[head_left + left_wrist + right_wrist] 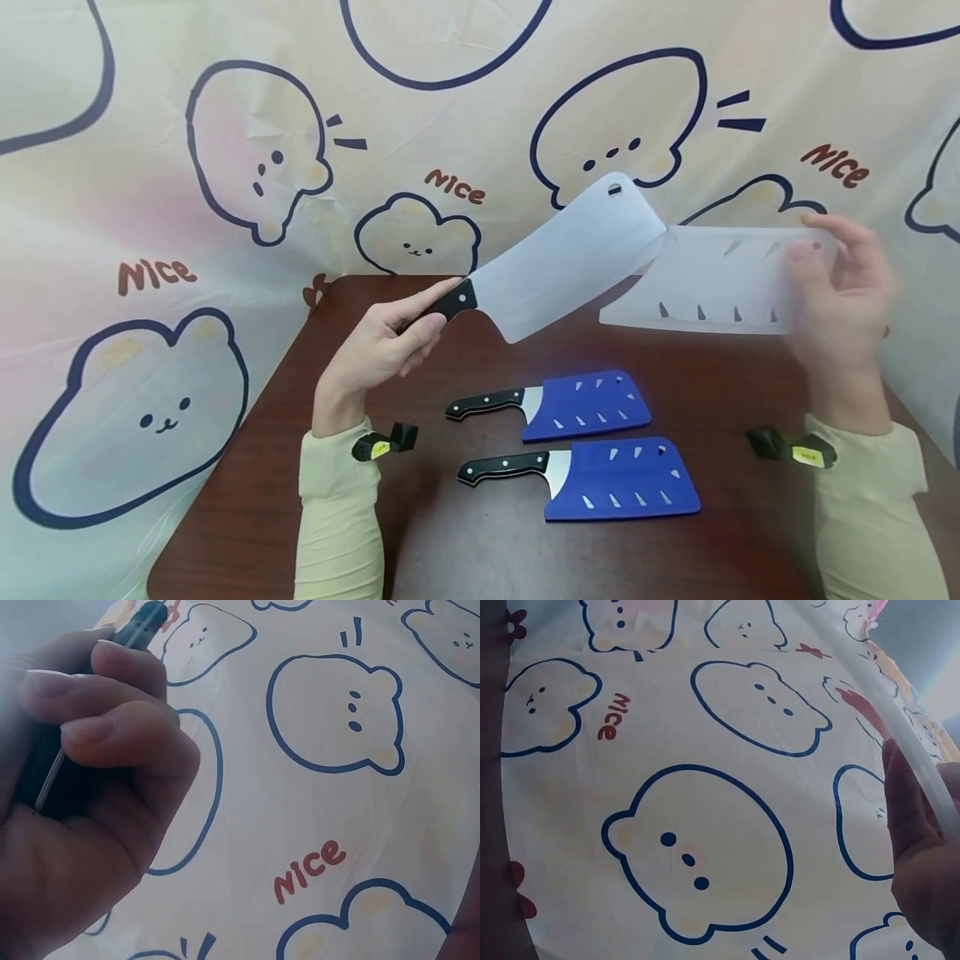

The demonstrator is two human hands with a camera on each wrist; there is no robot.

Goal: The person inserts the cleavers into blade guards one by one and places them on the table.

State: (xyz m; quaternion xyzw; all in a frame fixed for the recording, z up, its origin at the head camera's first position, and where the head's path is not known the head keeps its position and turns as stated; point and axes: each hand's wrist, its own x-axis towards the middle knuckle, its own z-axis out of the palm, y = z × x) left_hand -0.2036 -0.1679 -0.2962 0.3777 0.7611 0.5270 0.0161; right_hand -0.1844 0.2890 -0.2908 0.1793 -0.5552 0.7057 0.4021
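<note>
My left hand [375, 346] grips the black handle of a bare cleaver [570, 258], its wide blade raised above the table and slanting up to the right. In the left wrist view, curled fingers [120, 739] wrap round that dark handle. With thumb and fingers, my right hand [847, 287] pinches the right end of a whitish translucent blade cover [697, 279] that has small slots. The cover's upper left corner meets the blade's far end in the head view. Blurred by motion, the right hand also shows at the edge of the right wrist view, with the cover seen edge-on.
Two more cleavers lie below the hands on the dark brown table [420, 550], one behind the other. Blue covers sheathe both blades, the farther cover [588, 408] and the nearer cover [626, 492]. Behind the table hangs a cartoon-printed cloth [450, 125].
</note>
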